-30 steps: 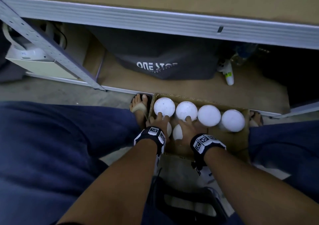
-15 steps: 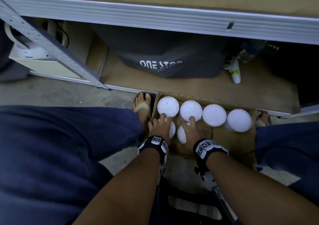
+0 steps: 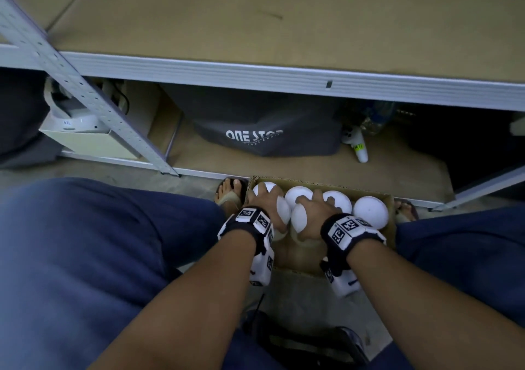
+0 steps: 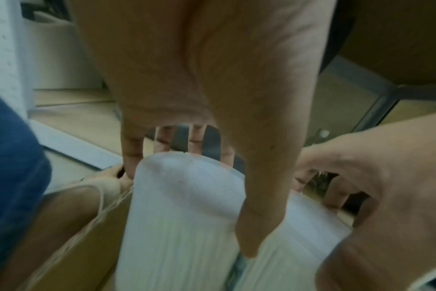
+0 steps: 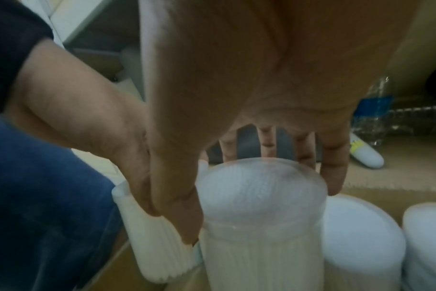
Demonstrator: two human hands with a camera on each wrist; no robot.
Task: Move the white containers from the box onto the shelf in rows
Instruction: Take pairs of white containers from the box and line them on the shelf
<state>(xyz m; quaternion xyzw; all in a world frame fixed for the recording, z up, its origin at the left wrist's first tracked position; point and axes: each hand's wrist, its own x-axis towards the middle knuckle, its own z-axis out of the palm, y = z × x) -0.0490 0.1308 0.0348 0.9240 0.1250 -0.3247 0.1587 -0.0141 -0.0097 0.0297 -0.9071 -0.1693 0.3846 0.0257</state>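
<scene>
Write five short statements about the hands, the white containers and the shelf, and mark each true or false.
1. The left hand grips a white container. True.
2. The right hand holds nothing. False: it grips another container.
3. White containers already stand on the upper shelf board. False: none shows there.
4. The cardboard box sits on the floor between the person's feet. True.
5. A dark bag printed "ONE STOP" lies under the shelf. True.

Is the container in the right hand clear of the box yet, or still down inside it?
Partly out. The right hand grips the container raised above its neighbours, lower end still inside the box.
</scene>
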